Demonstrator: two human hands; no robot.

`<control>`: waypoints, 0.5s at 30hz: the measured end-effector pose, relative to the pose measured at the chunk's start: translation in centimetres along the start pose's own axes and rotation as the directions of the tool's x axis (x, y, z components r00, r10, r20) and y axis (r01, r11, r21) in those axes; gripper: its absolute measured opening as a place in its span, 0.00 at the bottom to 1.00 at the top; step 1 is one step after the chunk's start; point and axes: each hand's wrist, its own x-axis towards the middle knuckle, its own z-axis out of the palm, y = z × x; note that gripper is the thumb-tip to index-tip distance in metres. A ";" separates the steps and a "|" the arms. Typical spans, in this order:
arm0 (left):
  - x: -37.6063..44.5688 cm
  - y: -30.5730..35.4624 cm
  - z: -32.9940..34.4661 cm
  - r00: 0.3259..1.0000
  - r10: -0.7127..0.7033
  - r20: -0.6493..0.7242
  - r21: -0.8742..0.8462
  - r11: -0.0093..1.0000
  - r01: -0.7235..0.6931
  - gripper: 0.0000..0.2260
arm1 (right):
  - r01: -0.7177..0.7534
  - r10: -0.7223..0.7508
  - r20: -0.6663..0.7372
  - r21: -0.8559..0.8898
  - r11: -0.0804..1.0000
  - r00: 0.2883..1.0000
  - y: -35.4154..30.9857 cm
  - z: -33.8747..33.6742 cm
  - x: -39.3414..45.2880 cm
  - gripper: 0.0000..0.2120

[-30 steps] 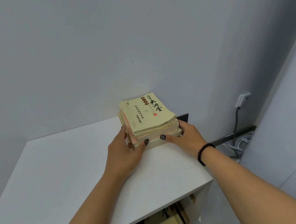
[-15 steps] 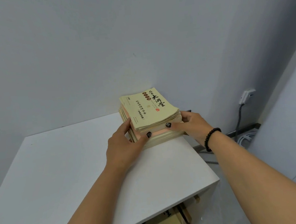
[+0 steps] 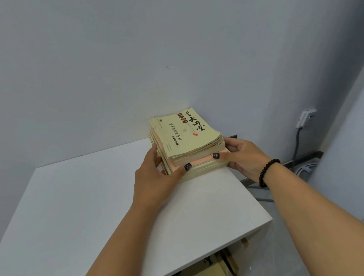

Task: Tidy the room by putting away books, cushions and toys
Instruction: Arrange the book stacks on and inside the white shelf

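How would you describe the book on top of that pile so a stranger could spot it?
Find the white cabinet top against the grey wall; a book stack sits at its back right corner. The top book has a pale yellow cover with large black brush characters, above a pink-covered one.

Both forearms are left bare, with no sleeves to be seen. A bracelet of round black beads (image 3: 266,171) is worn at the wrist of the right hand (image 3: 242,158). The thumbnails of the right hand and the left hand (image 3: 156,182) are painted dark, with a faint pale pattern.
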 end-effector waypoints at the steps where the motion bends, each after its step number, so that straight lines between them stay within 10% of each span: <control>1: -0.1 0.0 -0.1 1.000 -0.011 0.018 0.015 1.000 0.011 0.37 | 0.000 0.000 0.008 0.006 1.000 1.000 0.1 0.0 0.0 0.23; 15: -0.4 -0.4 -0.1 0.997 0.026 0.076 0.147 0.989 -0.037 0.25 | 0.014 0.011 0.120 -0.204 0.979 0.993 -0.1 0.0 0.6 0.24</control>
